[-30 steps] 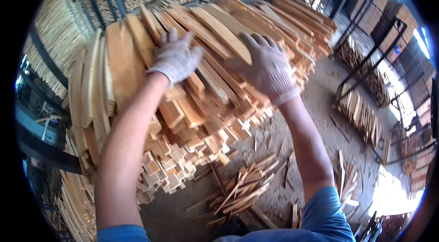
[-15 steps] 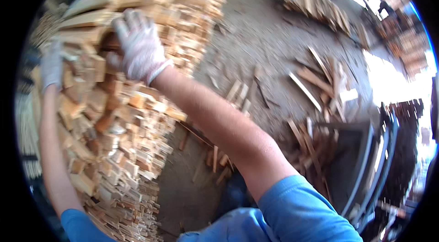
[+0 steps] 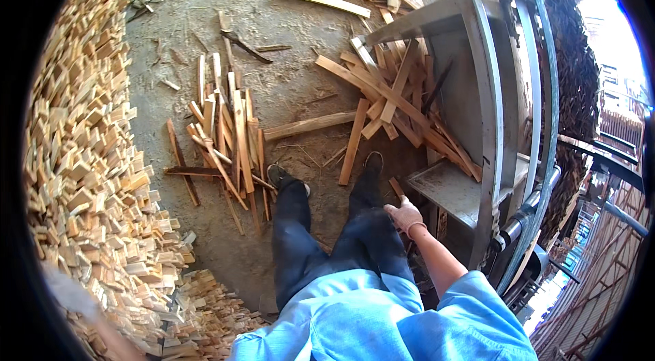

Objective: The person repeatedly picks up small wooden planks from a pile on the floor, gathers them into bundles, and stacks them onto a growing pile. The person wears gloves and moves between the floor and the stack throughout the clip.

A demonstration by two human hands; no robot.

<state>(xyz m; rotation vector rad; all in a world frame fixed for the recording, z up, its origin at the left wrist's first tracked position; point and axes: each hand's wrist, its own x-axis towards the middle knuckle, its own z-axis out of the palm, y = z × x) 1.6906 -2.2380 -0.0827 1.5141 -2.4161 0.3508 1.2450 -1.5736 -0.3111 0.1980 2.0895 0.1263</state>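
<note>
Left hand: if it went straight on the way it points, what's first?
Probably the wood stack, which the left hand overlaps in view. The hand is blurred and its height unclear, so it might pass over.

The gloved left hand (image 3: pixel 70 291) is blurring against the stacked wood (image 3: pixel 89 177), while the gloved right hand (image 3: pixel 406 216) is hanging beside the right thigh (image 3: pixel 372 228); loose strips (image 3: pixel 240 139) are lying on the floor (image 3: pixel 300 74).

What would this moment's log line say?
left gloved hand: blurred, by stacked lumber | right gloved hand: near wood piece, grip unclear | floor: loose wooden strips
</note>
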